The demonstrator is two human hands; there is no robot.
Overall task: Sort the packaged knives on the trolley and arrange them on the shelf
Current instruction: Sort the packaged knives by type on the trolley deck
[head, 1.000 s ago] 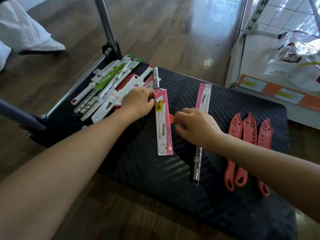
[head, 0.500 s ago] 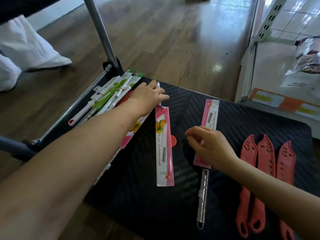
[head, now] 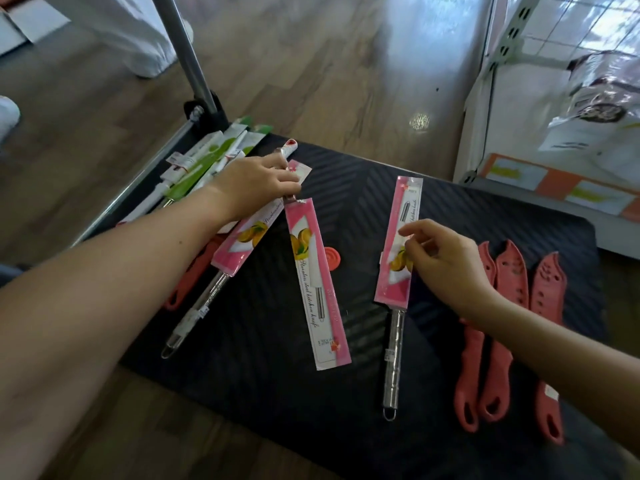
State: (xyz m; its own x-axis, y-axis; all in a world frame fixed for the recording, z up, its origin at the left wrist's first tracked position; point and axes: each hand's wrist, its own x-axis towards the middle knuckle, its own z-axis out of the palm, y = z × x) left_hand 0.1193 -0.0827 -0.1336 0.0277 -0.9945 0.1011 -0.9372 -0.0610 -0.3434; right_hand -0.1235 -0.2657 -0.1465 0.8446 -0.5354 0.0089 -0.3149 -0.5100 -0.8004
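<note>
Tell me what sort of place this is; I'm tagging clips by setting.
Probably a shop floor during restocking: packaged knives lie sorted on a flat trolley, beside a slotted metal shelf with price labels.

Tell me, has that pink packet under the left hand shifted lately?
Yes. The pink packet has slid out from the green-and-white pile toward the trolley deck's middle, beside the centre packet.

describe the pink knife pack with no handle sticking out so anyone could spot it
On the black trolley deck, three pink packs lie left of three coral knives. The middle pink pack runs from the left hand toward the near edge. Unlike its neighbours, it shows no steel handle at its near end.
</note>
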